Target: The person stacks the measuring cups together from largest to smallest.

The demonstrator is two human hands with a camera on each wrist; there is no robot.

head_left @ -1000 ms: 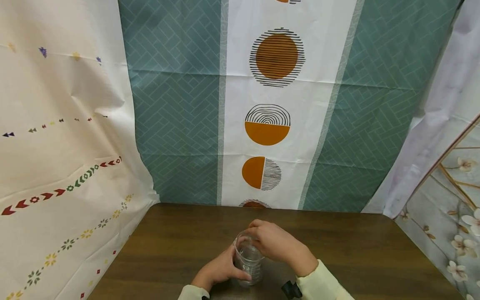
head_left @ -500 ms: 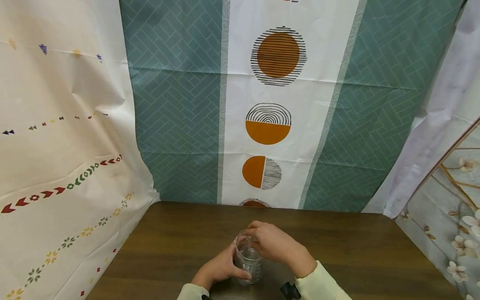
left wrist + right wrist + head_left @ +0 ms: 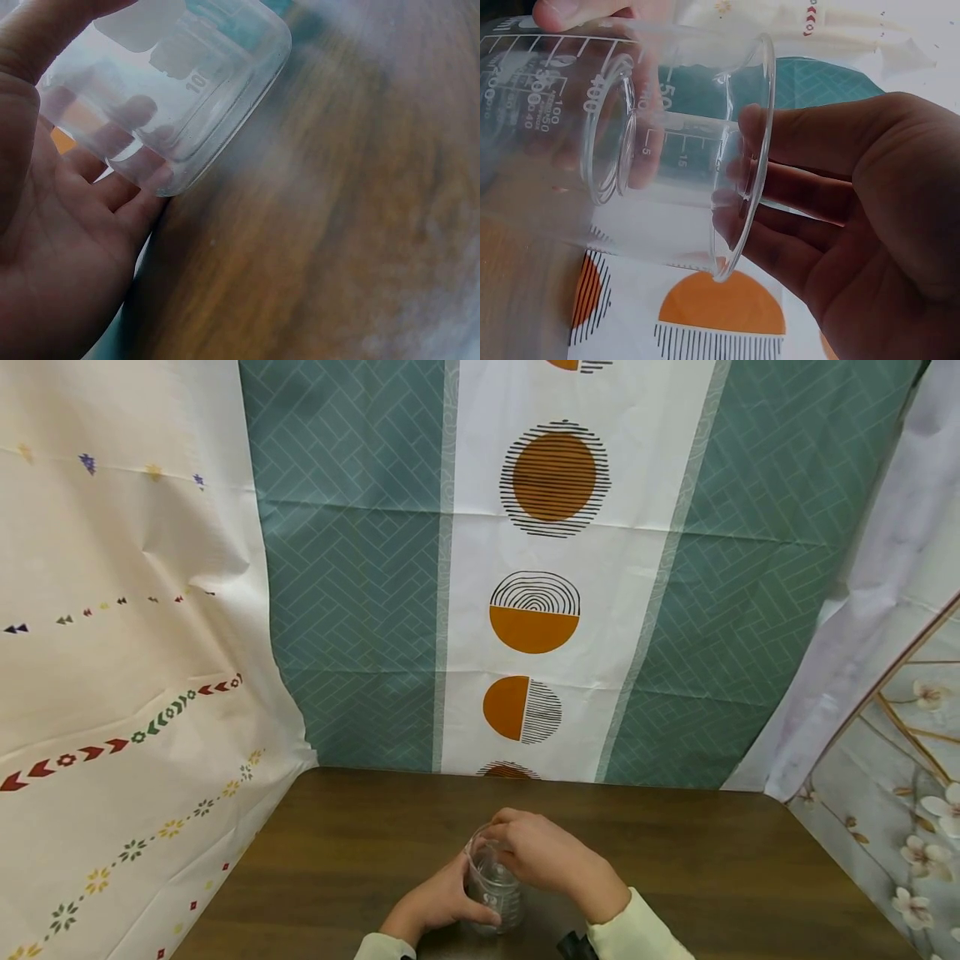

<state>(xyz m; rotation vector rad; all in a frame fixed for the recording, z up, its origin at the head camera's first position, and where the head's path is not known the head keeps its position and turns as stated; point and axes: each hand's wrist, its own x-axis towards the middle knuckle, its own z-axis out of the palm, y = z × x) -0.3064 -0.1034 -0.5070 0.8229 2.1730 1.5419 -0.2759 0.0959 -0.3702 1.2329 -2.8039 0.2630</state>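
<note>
A large clear beaker point(image 3: 501, 902) with white graduations stands on the table near its front edge. My left hand point(image 3: 444, 897) grips it from the left, thumb in front and fingers behind, around its lower part in the left wrist view. From the right, my right hand point(image 3: 551, 857) reaches over the rim with its fingertips inside the mouth. In the right wrist view, those fingertips pinch a small graduated beaker point(image 3: 682, 154) near its rim, inside the large one. Deeper in sits another nested beaker point(image 3: 592, 169); the overlapping clear walls make its extent hard to tell.
The brown wooden table point(image 3: 360, 827) reaches back to a green and white patterned curtain point(image 3: 360, 610). A cream cloth point(image 3: 150, 693) hangs at the left and a floral cloth point(image 3: 900, 760) at the right. Dark straps sit at both sleeves.
Both hands and the beakers stay almost in the same place. The head view has tilted slightly.
</note>
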